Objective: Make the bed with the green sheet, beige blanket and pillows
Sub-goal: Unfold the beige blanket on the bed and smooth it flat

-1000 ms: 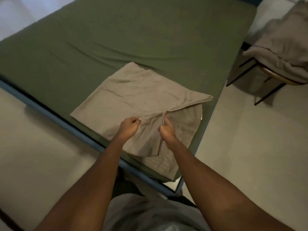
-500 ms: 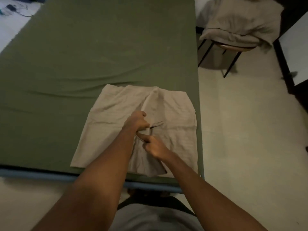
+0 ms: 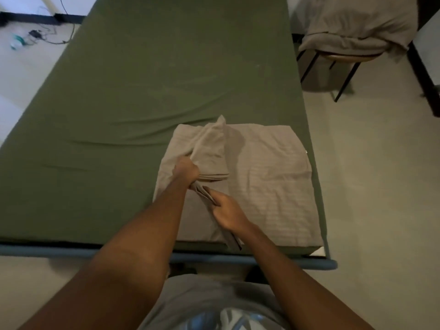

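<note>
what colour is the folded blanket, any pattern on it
The blanket is beige with faint tone-on-tone stripes; the head view shows it best.

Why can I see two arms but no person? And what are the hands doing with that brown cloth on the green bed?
The camera sits on a person's head and looks down, so you see what they see: their own two arms reaching out. There is only this one view. The bed is covered with the green sheet. Near its right corner, close to the person, lies the folded beige blanket. The left hand grips a lifted layer of it, and the right hand pinches a folded edge nearer the body. Beside the bed, a chair carries a pile of beige bedding, perhaps the pillows.
</note>
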